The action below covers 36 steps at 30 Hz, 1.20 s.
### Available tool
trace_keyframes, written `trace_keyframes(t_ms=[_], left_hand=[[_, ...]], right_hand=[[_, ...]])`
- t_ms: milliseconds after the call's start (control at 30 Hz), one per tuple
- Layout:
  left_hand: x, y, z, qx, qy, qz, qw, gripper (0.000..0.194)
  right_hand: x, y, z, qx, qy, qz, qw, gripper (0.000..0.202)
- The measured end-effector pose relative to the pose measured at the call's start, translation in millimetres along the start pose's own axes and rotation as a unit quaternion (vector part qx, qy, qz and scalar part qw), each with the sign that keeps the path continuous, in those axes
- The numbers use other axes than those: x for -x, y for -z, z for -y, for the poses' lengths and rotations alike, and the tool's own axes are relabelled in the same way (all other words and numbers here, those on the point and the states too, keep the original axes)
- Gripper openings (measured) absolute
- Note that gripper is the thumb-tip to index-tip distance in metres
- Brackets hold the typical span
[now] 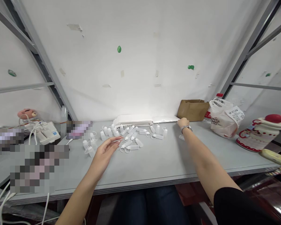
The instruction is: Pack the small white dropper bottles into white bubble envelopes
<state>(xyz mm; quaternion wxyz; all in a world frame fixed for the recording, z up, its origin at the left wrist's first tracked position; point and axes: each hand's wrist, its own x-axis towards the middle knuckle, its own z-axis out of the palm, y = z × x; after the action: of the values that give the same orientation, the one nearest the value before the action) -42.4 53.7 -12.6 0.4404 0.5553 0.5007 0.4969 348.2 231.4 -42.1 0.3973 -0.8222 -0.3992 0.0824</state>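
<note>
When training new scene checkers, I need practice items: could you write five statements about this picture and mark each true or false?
1. The right hand has a silver band at its wrist. True.
2. The cardboard box stands at the left end of the desk. False: the cardboard box stands toward the right, at the back of the desk.
3. Some small bottles lie on their sides. True.
4. The left hand grips the plastic bag. False: the left hand is beside the small bottles; the plastic bag is far to the right.
5. A white jar has a red top. True.
</note>
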Motion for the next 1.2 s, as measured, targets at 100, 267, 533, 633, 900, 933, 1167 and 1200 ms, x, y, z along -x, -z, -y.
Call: trace_keyframes(t_ms=[100,267,533,633,900,933,1167,1200], left_hand=[[0,-1.8,0,-0.002,0.004,0.003,1.0,0.036],[0,-4.9,2,-0.007,0.003,0.015,1.0,0.034],[2,-4.3,1,-0.003,-0.02,0.026,0.999,0.032],[2,-3.8,2,-0.001,-0.024,0.032,0.999,0.031],[1,-7.5,3,-0.015,-0.015,0.039,0.999,0.031],[1,-7.6,4,-0.018,-0.015,0.042,0.999,0.031],[0,-3.7,7,-0.023,-0.019,0.042,0.999,0.033],[-1,-3.8,7,-0.023,-0.019,0.039,0.999,0.034]], right_hand=[[10,0,28,0.067,0.076,-0.009,0.995,0.033],[36,-19,94,0.137,0.293,0.111,0.94,0.025],[95,-63,116,0.247,0.491,0.203,0.811,0.026],[100,-66,108,0.267,0.502,0.162,0.807,0.028],[105,-76,98,0.256,0.52,0.119,0.806,0.03],[105,-77,98,0.248,0.519,0.113,0.81,0.031],[118,-37,114,0.146,0.492,0.004,0.858,0.034],[125,-25,114,0.127,0.486,-0.011,0.865,0.036]])
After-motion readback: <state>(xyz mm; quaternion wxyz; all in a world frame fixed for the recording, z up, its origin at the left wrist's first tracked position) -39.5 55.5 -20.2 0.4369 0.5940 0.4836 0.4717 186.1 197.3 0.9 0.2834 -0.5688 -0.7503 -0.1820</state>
